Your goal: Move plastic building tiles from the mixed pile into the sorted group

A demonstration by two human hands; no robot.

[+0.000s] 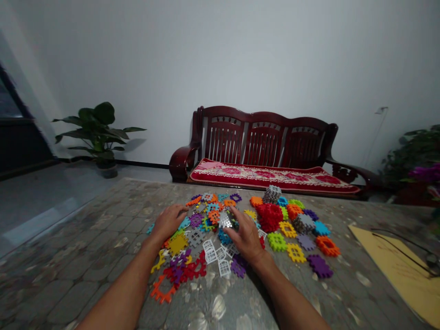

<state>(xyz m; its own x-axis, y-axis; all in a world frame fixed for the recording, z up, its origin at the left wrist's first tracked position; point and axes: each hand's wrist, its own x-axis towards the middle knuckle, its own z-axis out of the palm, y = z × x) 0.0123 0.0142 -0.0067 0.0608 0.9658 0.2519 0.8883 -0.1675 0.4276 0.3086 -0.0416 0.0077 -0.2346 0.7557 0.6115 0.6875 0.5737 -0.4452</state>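
Colourful notched plastic tiles lie spread over the table. My left hand rests at the left edge of the pile, fingers apart, beside a light blue piece and above a yellow tile. My right hand reaches over the middle, with thumb and fingers around a grey piece. Below it are white window-shaped pieces and a purple tile. Right of my right hand sits a red stack, with a grey stack behind it. An orange gear-like piece lies nearest the front.
More tiles, among them a purple one and an orange one, lie to the right on the patterned table. A yellow folder with a black cable is at the right edge. Beyond stand a wooden bench and a potted plant.
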